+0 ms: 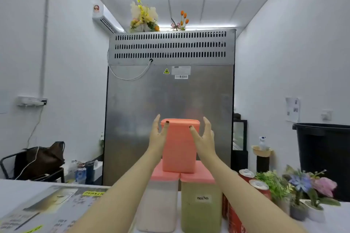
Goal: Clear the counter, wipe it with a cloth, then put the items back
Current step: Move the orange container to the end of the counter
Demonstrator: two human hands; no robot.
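Reaching to twelve o'clock, we are framing the coral tub (180, 149) with left hand (158, 136) and right hand (205, 138), fingers spread open, thumbs touching its front. It is sitting atop two jars (200, 212). Stiff, smooth plastic, likely slippery: we are favouring its flat sides below the lid.

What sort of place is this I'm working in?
Probably a small café or drinks stall: a big steel fridge seen from the back, a tub labelled mocha, cans, and a printed menu on the counter.

Red cans (259, 185) just right of tubs (179, 149), flat menu (47, 206) left
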